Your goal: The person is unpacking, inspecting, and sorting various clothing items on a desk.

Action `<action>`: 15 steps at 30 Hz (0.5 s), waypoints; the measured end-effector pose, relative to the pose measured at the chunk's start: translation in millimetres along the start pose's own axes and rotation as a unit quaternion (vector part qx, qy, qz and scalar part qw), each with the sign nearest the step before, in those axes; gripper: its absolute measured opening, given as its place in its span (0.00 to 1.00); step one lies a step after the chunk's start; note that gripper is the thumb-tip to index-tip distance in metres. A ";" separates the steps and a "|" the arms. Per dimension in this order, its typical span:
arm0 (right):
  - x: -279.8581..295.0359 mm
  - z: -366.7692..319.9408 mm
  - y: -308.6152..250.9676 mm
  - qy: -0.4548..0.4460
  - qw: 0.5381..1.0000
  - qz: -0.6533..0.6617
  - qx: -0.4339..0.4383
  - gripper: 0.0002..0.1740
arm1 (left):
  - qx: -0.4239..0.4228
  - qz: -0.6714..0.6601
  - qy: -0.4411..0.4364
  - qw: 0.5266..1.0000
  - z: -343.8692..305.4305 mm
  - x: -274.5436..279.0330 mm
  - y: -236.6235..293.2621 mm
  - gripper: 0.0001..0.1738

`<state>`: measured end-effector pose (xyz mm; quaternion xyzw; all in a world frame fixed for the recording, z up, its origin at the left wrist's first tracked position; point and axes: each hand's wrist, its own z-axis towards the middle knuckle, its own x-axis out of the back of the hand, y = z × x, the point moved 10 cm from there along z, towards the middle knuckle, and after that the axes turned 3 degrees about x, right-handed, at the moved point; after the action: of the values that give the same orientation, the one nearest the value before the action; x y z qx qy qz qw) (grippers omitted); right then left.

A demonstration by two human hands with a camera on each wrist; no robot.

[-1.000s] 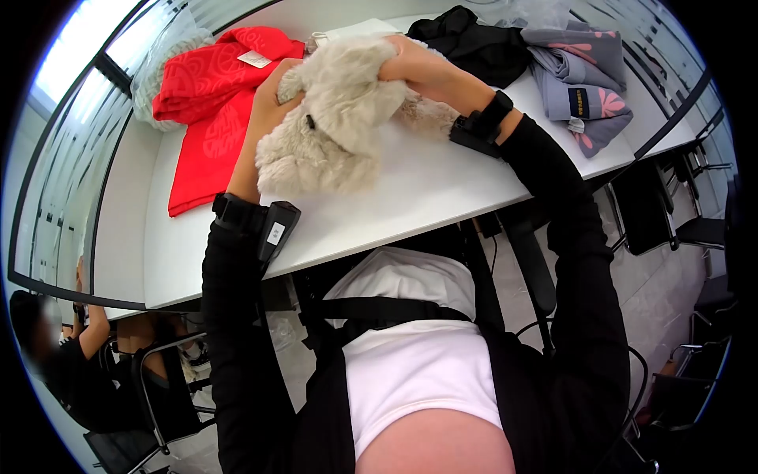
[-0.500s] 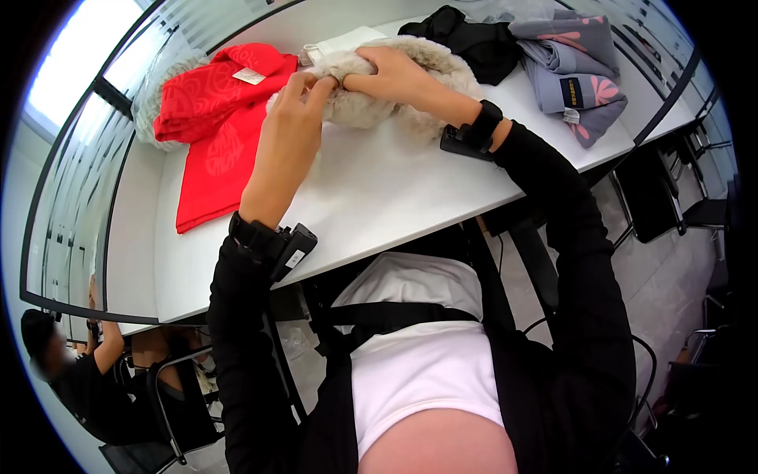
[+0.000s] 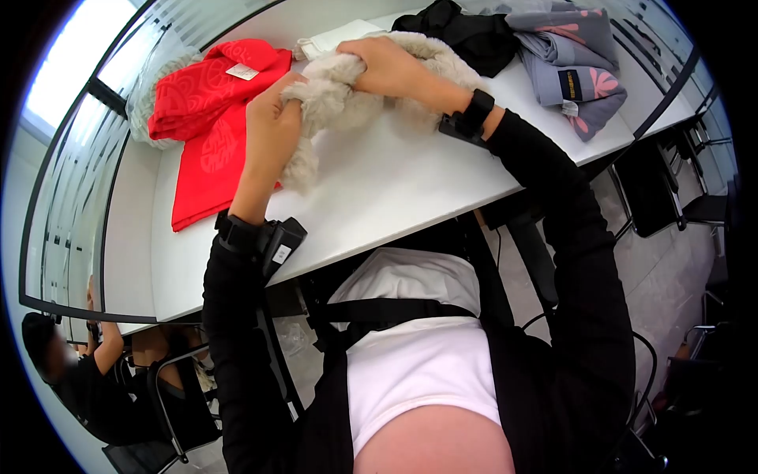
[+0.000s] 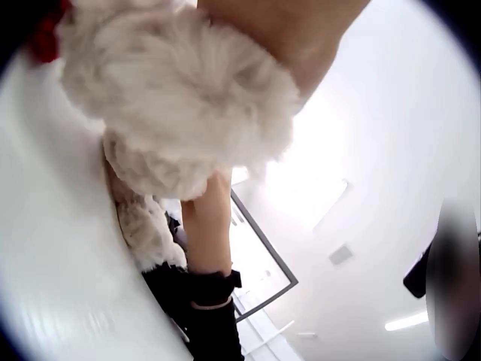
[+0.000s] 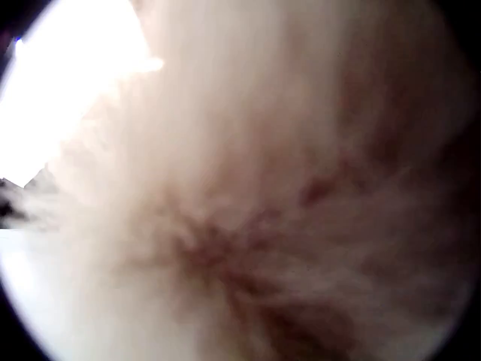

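Observation:
In the head view, a furry cream scarf (image 3: 339, 91) is bunched over the far half of the white table (image 3: 379, 182). My left hand (image 3: 272, 130), fingers curled, grips its left end, and a tuft of fur hangs below that hand. Farther right, my right hand (image 3: 391, 71) holds the scarf from above, thumb and fingers sunk in the pile. The rest trails off to the right behind the right wrist. Thick fur (image 4: 180, 90) hides part of the left hand (image 4: 285, 30) in the left wrist view. Blurred fur (image 5: 263, 188) fills the right wrist view.
Red folded cloth (image 3: 209, 166) with a white tag lies just left of the left hand. Behind the scarf are a white cloth (image 3: 335, 38) and black fabric (image 3: 466, 35). Grey cloth with pink patterns (image 3: 564, 67) lies at right. Another person sits at the lower left.
The scarf was held up in a large bunch, then lowered to the table. Since half a second ago, my left hand has moved slightly left and up, gripping the end with fur now hanging below.

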<state>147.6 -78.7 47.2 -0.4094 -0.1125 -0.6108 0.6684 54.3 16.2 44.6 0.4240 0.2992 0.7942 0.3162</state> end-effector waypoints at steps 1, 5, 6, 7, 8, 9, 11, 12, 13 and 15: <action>1.8 0.7 5.4 -0.002 1.000 -0.010 -0.016 0.18 | 0.015 -0.079 -0.017 0.997 2.1 -2.0 -7.7 0.10; 11.3 -0.7 2.5 0.096 0.989 -0.010 0.116 0.16 | -0.032 -0.306 -0.110 0.945 5.1 -6.6 -7.2 0.09; 3.4 1.6 8.5 0.057 0.994 0.003 0.093 0.17 | -0.026 -0.243 -0.094 0.965 5.7 -4.1 -11.9 0.09; -3.4 2.9 14.2 0.019 0.997 0.015 0.070 0.18 | -0.021 -0.180 -0.080 0.980 5.1 -1.3 -13.7 0.09; -4.0 1.7 17.5 0.003 0.999 0.012 0.038 0.18 | -0.019 -0.117 -0.064 0.991 4.9 0.9 -9.8 0.09; -4.5 -1.9 17.8 -0.014 1.000 0.009 0.006 0.18 | -0.059 0.051 -0.043 0.996 2.8 2.7 3.7 0.10; -20.1 -0.3 41.0 -0.044 0.998 -0.024 -0.038 0.18 | -0.283 0.269 0.012 0.921 -21.6 -13.2 76.0 0.12; -19.9 -3.0 39.1 -0.050 0.997 -0.027 -0.056 0.19 | -0.382 0.368 0.039 0.847 -39.5 -30.1 100.5 0.12; -17.1 -4.5 35.7 -0.056 0.995 -0.031 -0.073 0.20 | -0.416 0.382 0.025 0.825 -46.5 -44.2 103.3 0.13; -11.2 -3.6 27.3 -0.082 0.989 -0.053 -0.107 0.22 | -0.484 0.410 -0.002 0.773 -57.3 -66.2 104.1 0.13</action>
<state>168.6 -75.3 26.4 -0.5211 -0.1220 -0.6179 0.5760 8.2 -110.4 63.5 0.2987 -0.3277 0.8877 0.1244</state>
